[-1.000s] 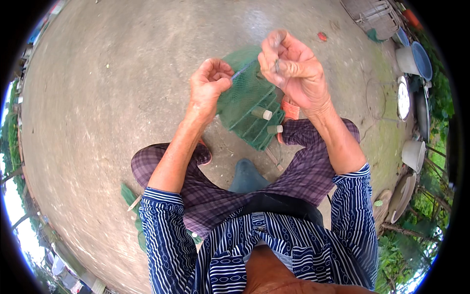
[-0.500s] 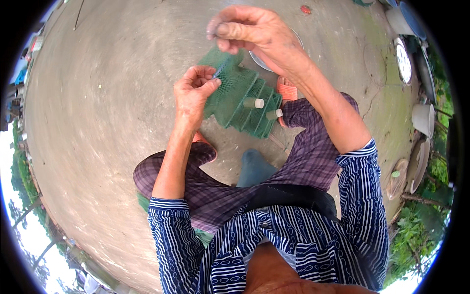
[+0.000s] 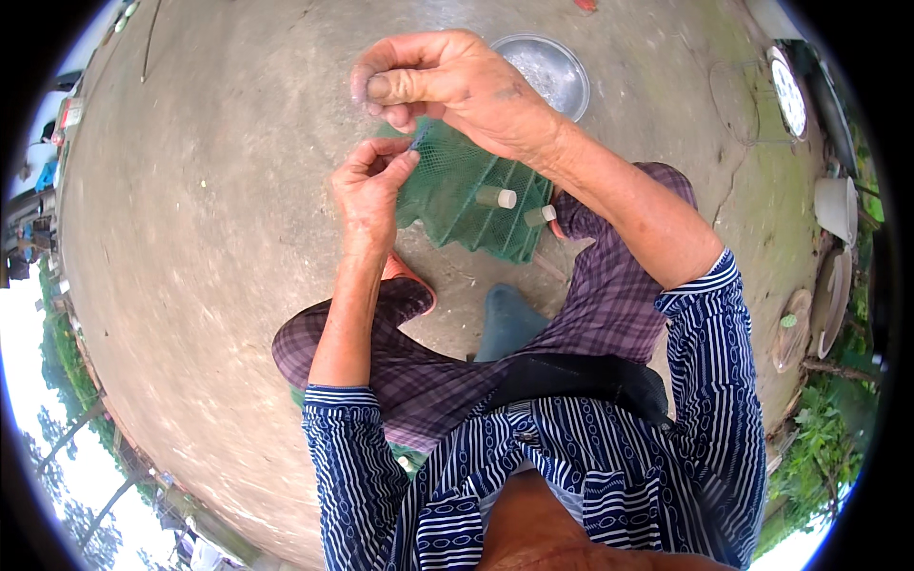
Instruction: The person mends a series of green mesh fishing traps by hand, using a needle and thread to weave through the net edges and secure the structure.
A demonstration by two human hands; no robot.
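Observation:
A green mesh net (image 3: 466, 176) with stiff ribbed folds hangs between my knees. My left hand (image 3: 367, 195) pinches its upper left edge, where a strip of blue cord (image 3: 419, 139) shows at the fingertips. Above it and to the right, my right hand (image 3: 457, 90) is closed, thumb pressed against the fingers. Whatever it pinches is too fine to make out. Two whitish cylinders, a left one (image 3: 499, 197) and a right one (image 3: 540, 216), sit against the net's folds. Part of the net is hidden behind my right hand and wrist.
A round metal basin (image 3: 562, 81) stands on the concrete floor (image 3: 219, 190) beyond my right wrist. A blue-grey pointed object (image 3: 505, 324) is between my legs. Along the right edge are a white bucket (image 3: 836, 209), a round white-patterned tray (image 3: 787, 93) and leafy plants (image 3: 809, 447).
My right hand has moved left and slightly down, closer to my left hand. The basin is now more exposed. My left hand keeps its pinch on the net.

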